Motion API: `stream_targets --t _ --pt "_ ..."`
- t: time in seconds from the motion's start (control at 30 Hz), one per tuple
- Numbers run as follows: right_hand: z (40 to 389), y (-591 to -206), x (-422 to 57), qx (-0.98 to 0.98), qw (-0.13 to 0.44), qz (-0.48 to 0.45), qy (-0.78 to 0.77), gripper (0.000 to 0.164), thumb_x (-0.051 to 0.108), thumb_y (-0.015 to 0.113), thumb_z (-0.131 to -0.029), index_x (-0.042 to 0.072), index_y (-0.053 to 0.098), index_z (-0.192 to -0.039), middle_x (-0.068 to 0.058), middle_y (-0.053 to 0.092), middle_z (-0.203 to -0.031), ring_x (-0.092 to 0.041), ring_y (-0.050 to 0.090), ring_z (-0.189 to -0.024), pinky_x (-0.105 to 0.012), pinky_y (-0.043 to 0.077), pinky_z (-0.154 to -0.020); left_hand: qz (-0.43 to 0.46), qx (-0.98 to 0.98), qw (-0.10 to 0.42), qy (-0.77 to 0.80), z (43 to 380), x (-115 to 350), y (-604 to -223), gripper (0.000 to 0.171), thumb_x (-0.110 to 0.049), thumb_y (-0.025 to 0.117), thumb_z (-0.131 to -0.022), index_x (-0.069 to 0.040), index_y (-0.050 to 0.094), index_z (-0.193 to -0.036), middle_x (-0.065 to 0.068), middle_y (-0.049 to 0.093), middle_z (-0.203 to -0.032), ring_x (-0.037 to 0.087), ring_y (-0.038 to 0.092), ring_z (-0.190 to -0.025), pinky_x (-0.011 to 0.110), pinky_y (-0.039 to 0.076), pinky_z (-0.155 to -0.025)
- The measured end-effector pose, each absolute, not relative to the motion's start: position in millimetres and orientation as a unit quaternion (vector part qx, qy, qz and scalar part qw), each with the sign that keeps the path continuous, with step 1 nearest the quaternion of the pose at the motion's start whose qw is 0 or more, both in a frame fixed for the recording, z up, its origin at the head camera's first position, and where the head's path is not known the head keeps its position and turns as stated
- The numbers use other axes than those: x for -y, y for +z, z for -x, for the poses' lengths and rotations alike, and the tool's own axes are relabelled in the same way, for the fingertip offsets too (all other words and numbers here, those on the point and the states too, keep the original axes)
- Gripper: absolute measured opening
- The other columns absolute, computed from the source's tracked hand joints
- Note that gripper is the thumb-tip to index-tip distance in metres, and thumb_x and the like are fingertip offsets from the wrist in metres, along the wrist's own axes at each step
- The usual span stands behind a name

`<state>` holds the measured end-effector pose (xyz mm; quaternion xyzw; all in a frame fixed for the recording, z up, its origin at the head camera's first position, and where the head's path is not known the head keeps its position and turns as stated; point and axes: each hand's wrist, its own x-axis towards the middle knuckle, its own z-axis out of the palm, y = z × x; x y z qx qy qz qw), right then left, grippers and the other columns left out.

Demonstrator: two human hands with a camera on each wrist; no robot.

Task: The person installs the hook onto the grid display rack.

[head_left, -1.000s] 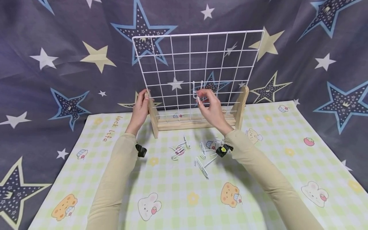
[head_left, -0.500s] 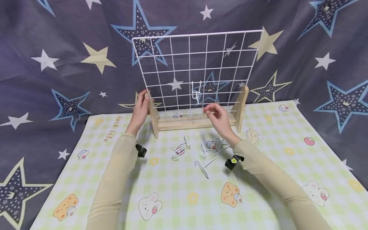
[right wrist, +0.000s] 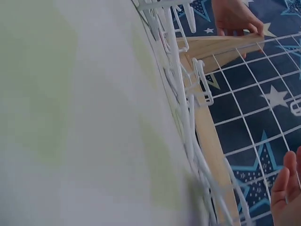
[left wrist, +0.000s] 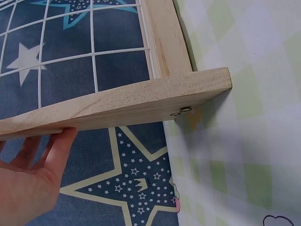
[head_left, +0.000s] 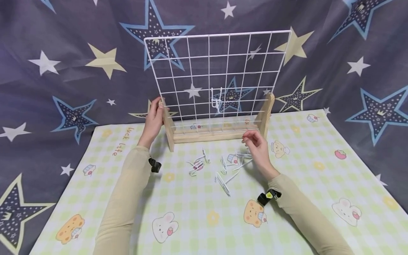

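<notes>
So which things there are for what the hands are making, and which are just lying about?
Probably for the job:
- white wire grid
- wooden stand, gripped by the left hand
- white hook on the grid
- loose white hooks on the table

Probably just there:
- starry curtain
- checked tablecloth

White wire grid [head_left: 209, 56] upright in pale wooden stand [head_left: 207, 137] on counter [head_left: 127, 216]. One white hook [head_left: 216, 101] hung on grid's lower half. Loose hooks [head_left: 225, 183] scattered in front, some overlapping, count uncertain.
</notes>
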<state>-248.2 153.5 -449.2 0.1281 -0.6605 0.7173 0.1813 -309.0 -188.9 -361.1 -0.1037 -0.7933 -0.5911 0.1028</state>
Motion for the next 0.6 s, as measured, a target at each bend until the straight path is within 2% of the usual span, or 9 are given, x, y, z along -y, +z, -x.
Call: stream_targets --t 0.2,0.37,0.5,0.6 --pt "241 -453 -175 0.678 0.174 -0.11 0.705 0.021 -0.018 0.047 -0.085 -0.019 0.053 -0.104 -0.013 0.061 -0.092 -0.012 0.06 -0.079 -0.025 0.051 -0.075 0.099 0.794 0.101 -0.591 312 190 -361 0.045 -0.024 0.03 -0.107 -0.005 0.031 -0.148 0.03 0.051 -0.129 0.04 0.052 -0.117 0.044 0.052 -0.086" --pt "238 -451 -190 0.719 0.159 -0.102 0.668 0.02 -0.016 0.05 -0.086 -0.017 0.053 -0.106 -0.008 0.061 -0.093 -0.008 0.058 -0.081 -0.018 0.048 -0.073 0.094 0.791 0.107 -0.595 331 195 -377 0.045 -0.029 0.032 -0.107 -0.011 0.032 -0.148 0.027 0.052 -0.13 0.038 0.051 -0.119 0.042 0.053 -0.084" --pt "234 -449 -203 0.772 0.117 -0.11 0.615 0.022 -0.012 0.053 -0.087 -0.014 0.055 -0.109 -0.02 0.059 -0.1 -0.011 0.057 -0.087 -0.017 0.047 -0.075 0.094 0.792 0.116 -0.592 336 198 -385 0.046 -0.033 0.032 -0.106 -0.014 0.033 -0.148 0.026 0.052 -0.13 0.035 0.052 -0.118 0.037 0.054 -0.08" --pt "231 -449 -211 0.823 0.072 -0.125 0.55 0.025 -0.01 0.057 -0.087 -0.011 0.055 -0.112 -0.026 0.058 -0.106 -0.02 0.057 -0.09 -0.022 0.048 -0.078 0.095 0.792 0.12 -0.591 334 199 -387 0.046 -0.032 0.032 -0.106 -0.013 0.033 -0.148 0.027 0.052 -0.13 0.034 0.053 -0.118 0.035 0.054 -0.079"
